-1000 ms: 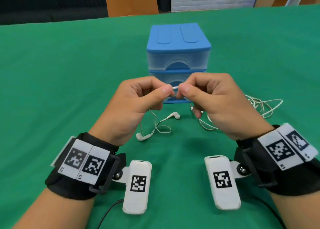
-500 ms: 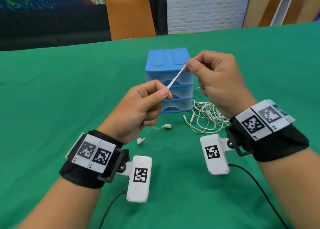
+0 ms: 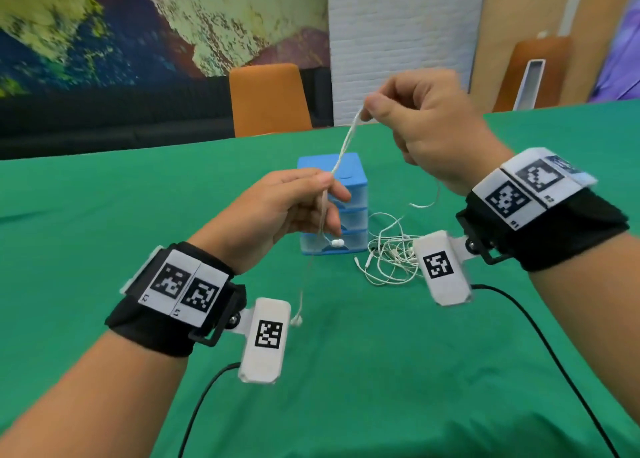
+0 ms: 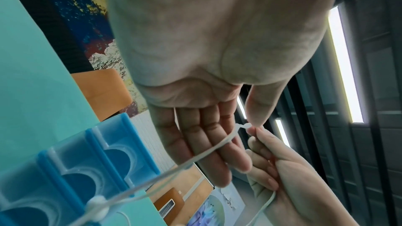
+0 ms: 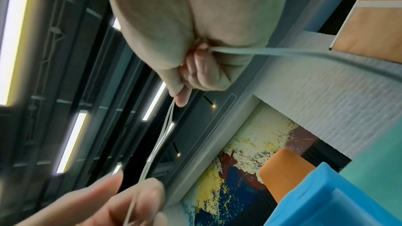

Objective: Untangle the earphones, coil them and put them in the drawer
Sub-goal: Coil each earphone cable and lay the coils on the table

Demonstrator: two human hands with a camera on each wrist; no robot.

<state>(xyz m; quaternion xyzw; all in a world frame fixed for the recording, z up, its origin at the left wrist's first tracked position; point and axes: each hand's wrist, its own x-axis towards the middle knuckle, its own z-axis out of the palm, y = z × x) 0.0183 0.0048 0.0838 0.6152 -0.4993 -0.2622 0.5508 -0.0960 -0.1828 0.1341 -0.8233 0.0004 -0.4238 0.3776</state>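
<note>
White earphones: my right hand [image 3: 367, 109] pinches the cable high above the table between thumb and forefinger. The cable [image 3: 344, 146] runs taut down to my left hand [image 3: 329, 188], which pinches it under the thumb in front of the blue drawer unit [image 3: 350, 172]. Below the left hand two earbuds dangle, one [image 3: 337, 243] by the lowest drawer and one [image 3: 296, 320] near the left wrist camera. The rest of the cable lies as a tangle [image 3: 389, 256] on the green table, right of the unit. The left wrist view shows the cable [image 4: 214, 148] crossing my left fingers. All drawers are closed.
The green table [image 3: 104, 222] stretches wide on all sides of the drawer unit. An orange chair [image 3: 270, 101] stands behind its far edge, another chair [image 3: 540, 73] at the back right. Black leads [image 3: 540, 340] run from the wrist cameras over the cloth near me.
My right hand has risen up and away from the left, drawing out a longer stretch of cable. The earbuds have lifted off the table and now dangle. The head view has tilted up.
</note>
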